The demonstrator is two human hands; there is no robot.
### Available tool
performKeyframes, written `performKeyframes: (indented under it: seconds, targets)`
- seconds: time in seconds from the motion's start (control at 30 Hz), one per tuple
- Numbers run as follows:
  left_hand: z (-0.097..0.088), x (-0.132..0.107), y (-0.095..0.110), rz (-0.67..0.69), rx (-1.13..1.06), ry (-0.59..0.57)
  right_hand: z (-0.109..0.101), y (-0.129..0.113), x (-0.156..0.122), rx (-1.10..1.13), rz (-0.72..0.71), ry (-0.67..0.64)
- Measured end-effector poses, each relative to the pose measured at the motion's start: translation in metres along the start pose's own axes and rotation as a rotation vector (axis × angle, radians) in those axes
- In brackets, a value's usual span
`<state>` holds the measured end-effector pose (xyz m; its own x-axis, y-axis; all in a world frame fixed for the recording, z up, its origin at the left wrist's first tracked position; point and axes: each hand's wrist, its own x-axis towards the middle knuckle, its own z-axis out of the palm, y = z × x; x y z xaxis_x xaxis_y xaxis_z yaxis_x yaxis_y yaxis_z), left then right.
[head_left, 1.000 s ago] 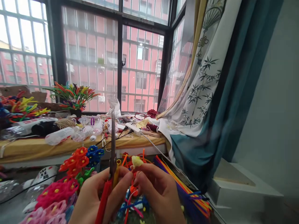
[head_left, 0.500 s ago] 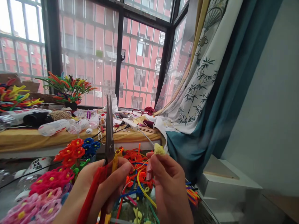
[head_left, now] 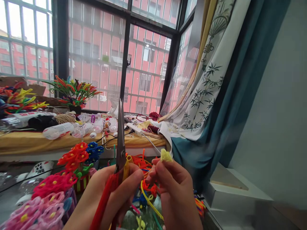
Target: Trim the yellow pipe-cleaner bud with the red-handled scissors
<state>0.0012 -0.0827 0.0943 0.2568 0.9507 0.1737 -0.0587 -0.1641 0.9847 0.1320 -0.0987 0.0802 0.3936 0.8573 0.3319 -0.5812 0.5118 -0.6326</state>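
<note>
My left hand is closed round a pair of scissors with red handles, its blades together and pointing up. A thin yellow tube also stands between its thumb and forefinger. Fingertips of my right hand pinch a small pale yellow fuzzy piece, which looks like coiled pipe cleaner. The hands are a short way apart. Below them lie loose pipe cleaners, among them a curved yellow pipe cleaner and a tangle of orange-red ones.
Pipe-cleaner flowers in pink, red and blue stand at left. Behind, a ledge with a yellow cloth bears plastic bottles, twine and a potted bunch. A curtain and a white box are at right.
The view has shifted slightly, and the scissors and left hand now appear a little farther right. Both hands keep their hold, and the fingers of my right hand have shifted slightly round the yellow piece.
</note>
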Motion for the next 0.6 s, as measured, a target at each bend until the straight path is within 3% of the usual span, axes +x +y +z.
performKeyframes:
  seconds: [0.13, 0.27, 0.6]
  targets:
    - [0.0, 0.004, -0.011, 0.024, 0.018, -0.013, -0.005, -0.007, 0.0, -0.096, 0.004, -0.046]
    - [0.0, 0.004, -0.011, 0.024, -0.014, 0.075, -0.013, -0.007, 0.002, -0.172, 0.02, -0.171]
    - [-0.01, 0.008, 0.005, 0.128, 0.09, 0.098, -0.011, -0.016, 0.006, -0.193, -0.139, -0.051]
